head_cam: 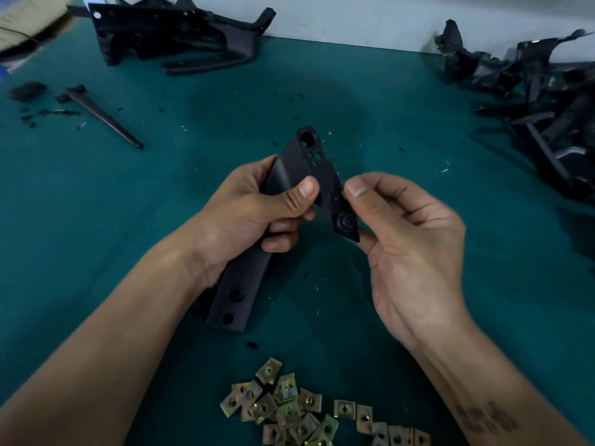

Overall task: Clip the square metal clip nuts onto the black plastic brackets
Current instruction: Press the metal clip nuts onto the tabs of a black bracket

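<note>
- Teal matting covers the table (pixel 96 194), and at its far left lie a dark tapered rod (pixel 103 115) and a scatter of black crumbs (pixel 48 112).
- Behind them, at the back edge, sits a heap of black plastic parts (pixel 174 33).
- Left hand (pixel 257 217) grips a black bracket (pixel 289 175) around its middle, thumb laid across the front face and fingers curled underneath; the bracket is lifted off the table and tilted, its holed upper end pointing away and its lower end with two holes reaching back past the left wrist.
- Right hand (pixel 409 233) pinches the bracket's right-hand tab between thumb and fingers, next to a round boss on that tab; whether a nut sits between the fingers cannot be told.
- Brass-coloured square clip nuts (pixel 289 403) lie in a loose pile on the table near the bottom edge, between the two forearms, with a few more strung out to the right of the pile.
- A second, bigger heap of black brackets (pixel 541 101) fills the far right side of the table.
</note>
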`<action>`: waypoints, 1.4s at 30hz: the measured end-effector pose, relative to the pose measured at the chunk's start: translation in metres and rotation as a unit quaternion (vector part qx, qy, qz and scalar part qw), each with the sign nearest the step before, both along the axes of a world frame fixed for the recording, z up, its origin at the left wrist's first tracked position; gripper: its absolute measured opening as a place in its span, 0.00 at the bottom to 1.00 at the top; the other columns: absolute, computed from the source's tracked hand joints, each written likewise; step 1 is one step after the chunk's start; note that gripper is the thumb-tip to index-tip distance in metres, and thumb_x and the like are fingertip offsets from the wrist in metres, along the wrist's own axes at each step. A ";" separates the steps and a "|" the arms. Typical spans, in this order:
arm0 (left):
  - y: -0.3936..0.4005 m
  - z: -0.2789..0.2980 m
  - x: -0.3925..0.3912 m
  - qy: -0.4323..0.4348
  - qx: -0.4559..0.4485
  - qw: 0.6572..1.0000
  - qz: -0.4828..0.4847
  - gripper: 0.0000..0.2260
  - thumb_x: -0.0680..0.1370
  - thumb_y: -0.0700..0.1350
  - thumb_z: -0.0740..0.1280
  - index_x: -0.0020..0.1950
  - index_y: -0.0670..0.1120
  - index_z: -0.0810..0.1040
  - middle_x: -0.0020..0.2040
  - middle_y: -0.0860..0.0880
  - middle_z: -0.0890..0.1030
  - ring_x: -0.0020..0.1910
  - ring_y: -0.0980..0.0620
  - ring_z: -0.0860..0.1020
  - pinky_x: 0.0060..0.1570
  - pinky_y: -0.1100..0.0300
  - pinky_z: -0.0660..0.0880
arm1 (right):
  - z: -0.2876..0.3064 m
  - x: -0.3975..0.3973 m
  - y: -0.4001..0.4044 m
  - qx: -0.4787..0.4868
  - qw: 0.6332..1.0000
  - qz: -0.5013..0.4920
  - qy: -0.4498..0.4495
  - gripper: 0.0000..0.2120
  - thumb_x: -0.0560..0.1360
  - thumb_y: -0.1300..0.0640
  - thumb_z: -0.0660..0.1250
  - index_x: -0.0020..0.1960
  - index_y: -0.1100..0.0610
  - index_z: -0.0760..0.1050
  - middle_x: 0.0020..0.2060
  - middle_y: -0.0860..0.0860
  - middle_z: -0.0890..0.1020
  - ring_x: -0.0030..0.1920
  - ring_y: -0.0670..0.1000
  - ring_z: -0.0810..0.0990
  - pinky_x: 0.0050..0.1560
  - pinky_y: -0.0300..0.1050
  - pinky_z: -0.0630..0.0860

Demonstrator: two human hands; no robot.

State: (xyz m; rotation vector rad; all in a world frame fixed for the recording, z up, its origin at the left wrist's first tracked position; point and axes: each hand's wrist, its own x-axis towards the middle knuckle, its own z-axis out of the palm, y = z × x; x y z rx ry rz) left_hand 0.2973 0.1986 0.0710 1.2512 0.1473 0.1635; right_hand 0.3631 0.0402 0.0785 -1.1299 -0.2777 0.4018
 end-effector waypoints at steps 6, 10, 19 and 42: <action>0.000 0.000 0.000 0.000 -0.008 1.000 -0.004 0.06 0.74 0.46 0.71 0.42 0.46 0.77 0.36 0.45 0.74 0.25 0.56 0.63 0.21 0.66 0.63 | 0.002 0.003 -0.001 0.004 0.999 0.011 0.040 0.06 0.67 0.61 0.75 0.43 0.62 0.83 0.39 0.57 0.86 0.40 0.52 0.84 0.43 0.43 0.82; 0.000 0.000 0.000 -0.005 -0.010 1.000 -0.004 0.07 0.73 0.47 0.71 0.41 0.45 0.76 0.35 0.45 0.74 0.25 0.57 0.63 0.20 0.66 0.63 | 0.002 0.003 -0.003 0.012 1.000 0.017 0.023 0.04 0.68 0.63 0.74 0.43 0.62 0.83 0.39 0.56 0.86 0.42 0.52 0.85 0.45 0.45 0.82; -0.003 0.003 -0.001 -0.003 -0.005 1.000 0.007 0.06 0.75 0.44 0.69 0.44 0.44 0.74 0.34 0.47 0.75 0.25 0.57 0.62 0.20 0.67 0.62 | -0.007 -0.007 0.001 -0.051 0.966 -0.093 -0.236 0.09 0.76 0.70 0.71 0.42 0.59 0.79 0.35 0.48 0.81 0.36 0.43 0.77 0.39 0.34 0.74; -0.004 0.003 -0.001 -0.009 -0.001 1.000 0.007 0.05 0.76 0.42 0.68 0.45 0.43 0.73 0.33 0.47 0.75 0.25 0.57 0.62 0.20 0.67 0.62 | 0.001 -0.009 0.004 0.010 0.999 -0.040 -0.015 0.09 0.72 0.66 0.74 0.37 0.56 0.80 0.37 0.57 0.83 0.42 0.57 0.79 0.51 0.55 0.76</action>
